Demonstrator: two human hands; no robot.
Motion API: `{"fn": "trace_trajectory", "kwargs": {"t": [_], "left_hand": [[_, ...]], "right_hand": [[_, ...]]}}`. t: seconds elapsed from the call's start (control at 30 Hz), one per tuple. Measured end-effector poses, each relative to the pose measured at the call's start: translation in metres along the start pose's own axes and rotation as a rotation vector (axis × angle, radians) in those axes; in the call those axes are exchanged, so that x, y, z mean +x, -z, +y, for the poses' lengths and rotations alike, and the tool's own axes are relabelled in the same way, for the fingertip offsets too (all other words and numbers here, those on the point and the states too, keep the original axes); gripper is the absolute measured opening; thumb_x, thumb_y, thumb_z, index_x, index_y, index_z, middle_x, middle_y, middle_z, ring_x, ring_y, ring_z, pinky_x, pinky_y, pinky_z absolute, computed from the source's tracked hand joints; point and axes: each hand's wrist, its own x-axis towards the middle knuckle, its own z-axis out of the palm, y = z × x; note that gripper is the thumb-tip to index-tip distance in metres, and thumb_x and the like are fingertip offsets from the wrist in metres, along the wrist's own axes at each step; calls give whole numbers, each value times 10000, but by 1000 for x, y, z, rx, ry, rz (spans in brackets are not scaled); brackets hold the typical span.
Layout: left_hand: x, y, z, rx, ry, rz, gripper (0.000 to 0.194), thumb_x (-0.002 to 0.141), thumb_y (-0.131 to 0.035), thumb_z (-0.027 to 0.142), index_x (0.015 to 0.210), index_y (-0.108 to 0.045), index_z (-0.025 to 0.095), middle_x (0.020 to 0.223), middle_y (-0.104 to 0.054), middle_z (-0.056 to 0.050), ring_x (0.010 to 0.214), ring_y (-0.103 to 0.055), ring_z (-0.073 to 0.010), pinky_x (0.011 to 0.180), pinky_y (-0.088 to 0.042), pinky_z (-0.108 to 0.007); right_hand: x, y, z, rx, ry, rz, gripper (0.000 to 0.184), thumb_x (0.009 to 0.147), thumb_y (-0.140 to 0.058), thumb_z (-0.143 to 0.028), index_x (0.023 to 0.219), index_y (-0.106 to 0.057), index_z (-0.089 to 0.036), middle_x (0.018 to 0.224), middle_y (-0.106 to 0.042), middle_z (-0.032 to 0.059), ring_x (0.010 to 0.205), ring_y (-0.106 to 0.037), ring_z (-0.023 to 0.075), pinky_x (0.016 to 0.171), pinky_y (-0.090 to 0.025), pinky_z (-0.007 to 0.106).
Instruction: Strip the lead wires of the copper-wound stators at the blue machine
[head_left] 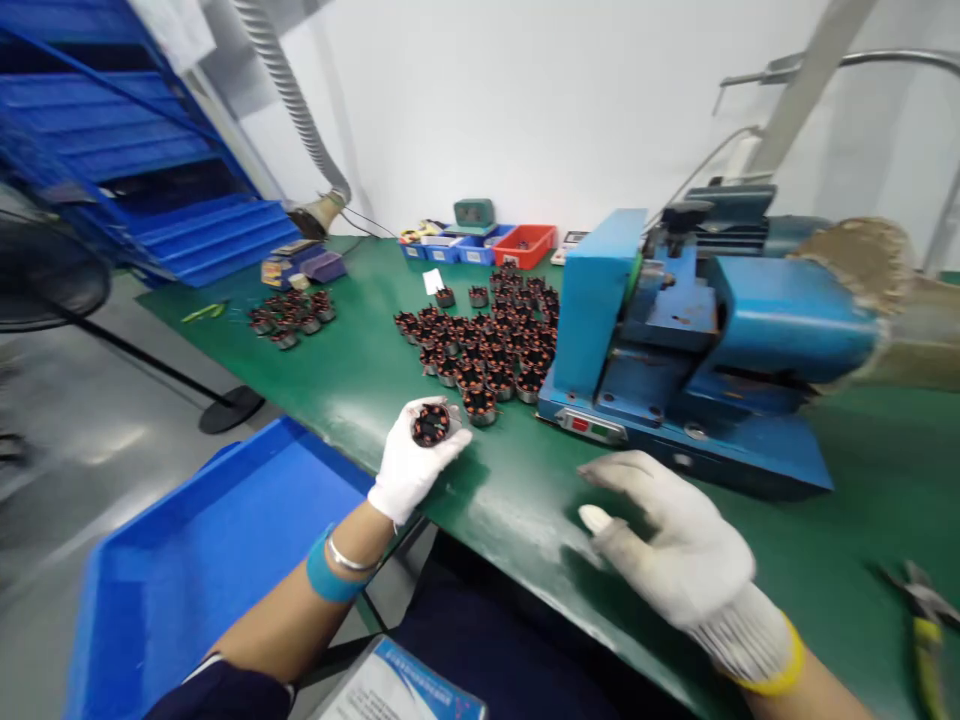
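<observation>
In the head view, my left hand (411,470), in a white glove, is wrapped round a motor stator (431,426) with a dark core and copper windings. It holds the stator above the front edge of the green table. A large group of similar stators (487,345) stands just beyond that hand. My right hand (667,540), in a white knit glove with a yellow cuff, hovers over the tabletop at the right. Its thumb and fingers are apart with nothing between them. The nearest thing to it is the blue machine (660,340) with red and green buttons.
Yellow-handled pliers (927,630) lie at the right. More stators (292,315) sit at the table's left, near green-handled cutters (204,312). A red bin (525,246) and blue bins (457,250) line the back. A large blue tray (225,560) is below the left edge; a fan (45,270) stands beyond.
</observation>
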Motion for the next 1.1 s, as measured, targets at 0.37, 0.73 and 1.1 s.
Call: {"fn": "trace_trajectory", "kwargs": {"t": [0.37, 0.73, 1.1], "left_hand": [[-28, -113, 96, 21, -698, -361, 572, 762, -634, 206, 1291, -428, 138, 1259, -555, -149, 1181, -571, -231, 1029, -486, -395], [-6, -159, 133, 60, -557, -249, 492, 651, -663, 279, 1123, -556, 185, 1059, -690, -69, 947, -677, -237, 874, -550, -357], [1, -163, 159, 190, -527, -263, 332, 695, -648, 336, 994, -586, 205, 919, -679, -49, 862, -661, -246, 763, -521, -350]], "right_hand": [[5, -1, 2, 89, -358, 373, 555, 730, -673, -408, 1220, -556, -174, 1194, -569, 122, 1123, -586, 267, 996, -504, 413], [26, 31, 29, 641, -602, 645, 608, 587, -772, -382, 1108, -548, -163, 1077, -679, 113, 958, -676, 242, 884, -566, 382], [36, 45, 26, 622, -670, 707, 428, 623, -760, -408, 940, -608, -164, 892, -718, 69, 779, -674, 191, 744, -573, 338]]}}
